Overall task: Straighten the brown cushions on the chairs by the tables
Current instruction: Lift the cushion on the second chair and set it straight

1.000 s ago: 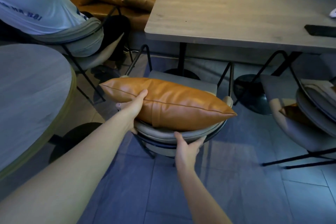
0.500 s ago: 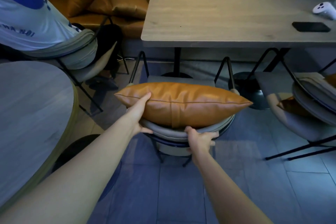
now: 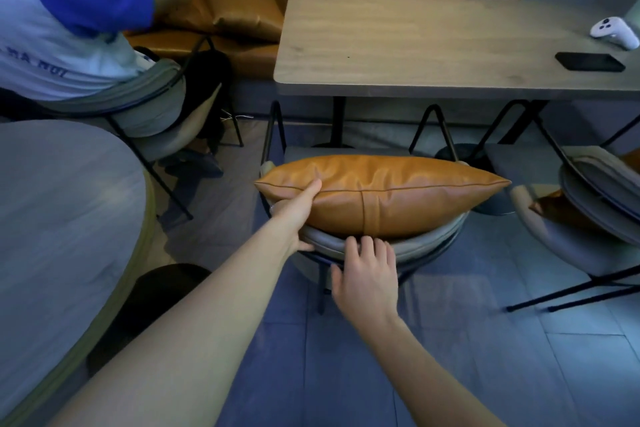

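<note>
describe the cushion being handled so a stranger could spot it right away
Start at the long pale wooden rectangular table and look to the grey padded chair pulled up at its near edge. Lying lengthwise along that chair's curved backrest is the tan leather cushion, gripped at its left end by the left hand. The other brown cushions lie untouched.

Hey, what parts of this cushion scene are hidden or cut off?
All in the head view:
- Chair seat: covered by the cushion.
- Left hand fingers: tucked behind the cushion.
- Second cushion: mostly behind the right chair's backrest.
- Seated person: cut off by the frame edge.
</note>
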### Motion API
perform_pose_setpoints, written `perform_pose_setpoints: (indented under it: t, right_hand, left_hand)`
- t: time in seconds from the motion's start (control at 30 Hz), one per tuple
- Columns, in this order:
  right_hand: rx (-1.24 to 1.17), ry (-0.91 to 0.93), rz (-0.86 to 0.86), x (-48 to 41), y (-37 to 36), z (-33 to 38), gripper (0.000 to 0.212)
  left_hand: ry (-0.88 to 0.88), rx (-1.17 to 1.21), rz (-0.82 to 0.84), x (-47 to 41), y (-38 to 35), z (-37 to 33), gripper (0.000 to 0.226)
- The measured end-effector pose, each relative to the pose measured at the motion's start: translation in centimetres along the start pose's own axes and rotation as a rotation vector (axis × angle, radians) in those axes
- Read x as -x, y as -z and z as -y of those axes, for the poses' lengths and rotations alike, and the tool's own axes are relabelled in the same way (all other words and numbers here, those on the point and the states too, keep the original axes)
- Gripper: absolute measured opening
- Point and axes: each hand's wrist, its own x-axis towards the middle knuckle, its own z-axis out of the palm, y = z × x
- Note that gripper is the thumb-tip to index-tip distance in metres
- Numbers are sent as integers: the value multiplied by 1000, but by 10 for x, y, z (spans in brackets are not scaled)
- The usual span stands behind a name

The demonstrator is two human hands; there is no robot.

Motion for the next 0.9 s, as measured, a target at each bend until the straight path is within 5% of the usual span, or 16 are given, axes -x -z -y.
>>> perform_pose_setpoints:
  t: [0.2,0.5,0.7,0.9]
  right_hand:
    - [151,-8,197,-33,-15,41,46]
    - [167,27,75,-49,-28,33,55]
    - [113,82,-15,-56,-33,31,35]
    - [111,83,-6,-54,-29,30,36]
  left_hand:
    - [-7,-27,11,-7,9,-4,92]
    - [-23,-134,23,-19,1,-12,82]
    - [-48,-127,-1,-29,1,-11,82]
    - [-72,-98,12,-32,5,-5,83]
